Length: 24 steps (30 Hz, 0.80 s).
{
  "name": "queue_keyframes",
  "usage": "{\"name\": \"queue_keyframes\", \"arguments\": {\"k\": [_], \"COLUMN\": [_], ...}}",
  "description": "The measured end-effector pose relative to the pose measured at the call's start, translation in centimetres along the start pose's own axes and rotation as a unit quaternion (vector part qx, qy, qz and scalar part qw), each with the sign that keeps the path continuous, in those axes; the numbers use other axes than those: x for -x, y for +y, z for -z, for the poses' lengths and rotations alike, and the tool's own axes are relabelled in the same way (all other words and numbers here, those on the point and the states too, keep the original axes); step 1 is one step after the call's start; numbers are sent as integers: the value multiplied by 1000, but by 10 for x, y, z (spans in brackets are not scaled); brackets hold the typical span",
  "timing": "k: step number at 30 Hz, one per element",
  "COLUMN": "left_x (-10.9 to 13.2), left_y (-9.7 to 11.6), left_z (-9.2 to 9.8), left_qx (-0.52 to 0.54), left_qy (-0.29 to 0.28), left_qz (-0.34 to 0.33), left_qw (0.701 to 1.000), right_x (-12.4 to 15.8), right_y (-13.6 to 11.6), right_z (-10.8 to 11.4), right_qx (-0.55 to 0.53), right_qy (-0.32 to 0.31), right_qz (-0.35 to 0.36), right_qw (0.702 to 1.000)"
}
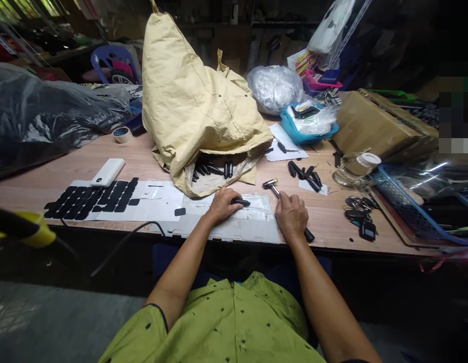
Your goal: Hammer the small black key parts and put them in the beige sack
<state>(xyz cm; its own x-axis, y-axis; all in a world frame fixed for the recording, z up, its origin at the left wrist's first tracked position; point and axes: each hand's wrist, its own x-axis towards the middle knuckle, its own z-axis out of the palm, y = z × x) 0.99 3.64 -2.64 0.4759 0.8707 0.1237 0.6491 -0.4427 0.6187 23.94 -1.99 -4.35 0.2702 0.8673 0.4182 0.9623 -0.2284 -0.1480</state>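
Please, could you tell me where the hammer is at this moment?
In the head view, the hammer is right of centre, in the right hand, with its head near the far right corner of the white sheet.

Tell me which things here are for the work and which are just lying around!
Likely for the work:
small black piece, in the left hand
hammer, in the right hand
black pieces in the mouth of the sack

Probably just lying about:
keys
tape roll
white-capped jar
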Motion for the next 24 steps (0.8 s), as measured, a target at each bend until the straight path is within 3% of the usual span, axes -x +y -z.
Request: {"name": "queue_keyframes", "arguments": {"k": [7,13,24], "left_x": [-2,-4,-5], "left_y": [-7,-9,-8], "left_z": [0,-4,-7], "left_qx": [48,61,17], "left_qy": [-2,-17,-21], "left_qz": [-6,-18,-36], "left_qw": [999,998,999], "right_x": [17,57,67], "right_y": [-5,-29,-37], "right_z": [19,37,36], "right_qx": [-137,-319,-281], "right_qy": [13,-36,-59], "right_qz": [21,71,97], "right_qw": [990,944,953]}}
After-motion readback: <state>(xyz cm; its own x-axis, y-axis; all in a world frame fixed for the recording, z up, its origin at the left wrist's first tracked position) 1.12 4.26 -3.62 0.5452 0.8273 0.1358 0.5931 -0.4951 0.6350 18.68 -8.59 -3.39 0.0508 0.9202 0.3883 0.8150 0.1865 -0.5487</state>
